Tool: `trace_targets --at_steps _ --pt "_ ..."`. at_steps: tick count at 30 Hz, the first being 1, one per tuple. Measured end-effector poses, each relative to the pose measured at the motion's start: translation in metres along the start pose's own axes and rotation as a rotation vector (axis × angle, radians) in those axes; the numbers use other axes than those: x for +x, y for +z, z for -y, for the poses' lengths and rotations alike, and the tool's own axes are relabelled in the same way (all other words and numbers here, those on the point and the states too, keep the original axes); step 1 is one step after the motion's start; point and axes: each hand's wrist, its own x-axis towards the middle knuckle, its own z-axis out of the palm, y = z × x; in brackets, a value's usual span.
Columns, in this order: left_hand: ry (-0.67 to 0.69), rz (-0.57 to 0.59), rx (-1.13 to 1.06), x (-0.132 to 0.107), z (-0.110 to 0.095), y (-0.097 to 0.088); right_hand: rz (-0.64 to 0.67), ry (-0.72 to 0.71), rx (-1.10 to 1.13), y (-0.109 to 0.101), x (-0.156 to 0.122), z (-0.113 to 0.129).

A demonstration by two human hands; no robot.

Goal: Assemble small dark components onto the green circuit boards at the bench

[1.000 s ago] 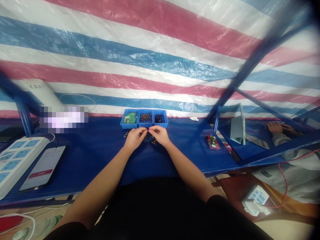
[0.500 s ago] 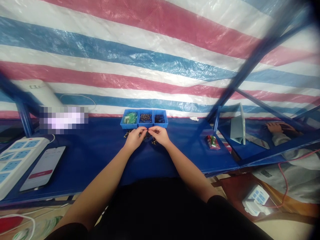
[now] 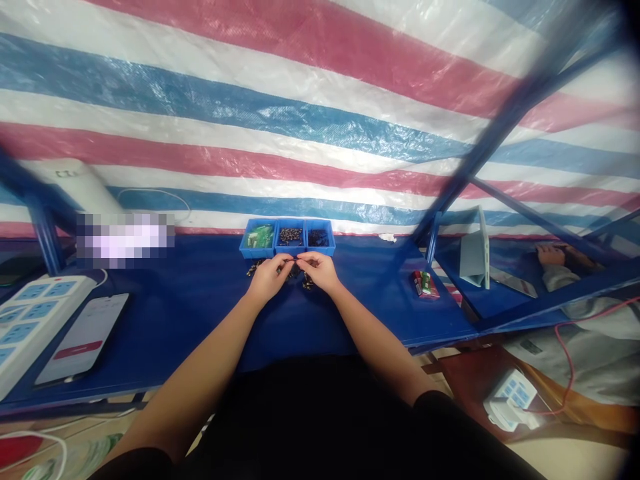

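My left hand (image 3: 271, 277) and my right hand (image 3: 321, 269) meet fingertip to fingertip over the blue table, just in front of three blue bins. Both hands are closed in a pinch; a tiny dark piece seems to sit between the fingertips, too small to name. Small dark and brass-coloured parts (image 3: 307, 283) lie on the table under and beside the hands, partly covered by them. The left bin (image 3: 258, 253) holds green pieces, the middle bin (image 3: 290, 251) small brass-and-black parts, and the right bin (image 3: 321, 251) black parts.
A power strip (image 3: 37, 313) and a phone (image 3: 83, 340) lie at the left. To the right are a small red-and-green box (image 3: 425, 285), a blue metal frame post (image 3: 433, 237) and a tablet in a stand (image 3: 475, 257). Another person's hand (image 3: 551, 255) rests farther right.
My hands stay pinched together in almost the same place, with only slight finger movement. The other person's hand has shifted a little to the right.
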Motion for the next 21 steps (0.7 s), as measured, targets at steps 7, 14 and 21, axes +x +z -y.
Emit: trace_targets --at_steps 7,14,21 --pt "0.016 0.008 0.048 -0.0004 -0.0002 -0.0008 0.012 0.001 0.009 0.0011 -0.0024 0.0043" --pt "-0.027 -0.014 -0.032 -0.0002 0.0001 0.0 0.0 0.011 0.063 -0.0001 -0.0003 -0.0002" --pt "-0.003 -0.017 -0.034 -0.0012 0.0035 0.0028 0.015 0.024 0.092 0.0006 0.0 -0.0017"
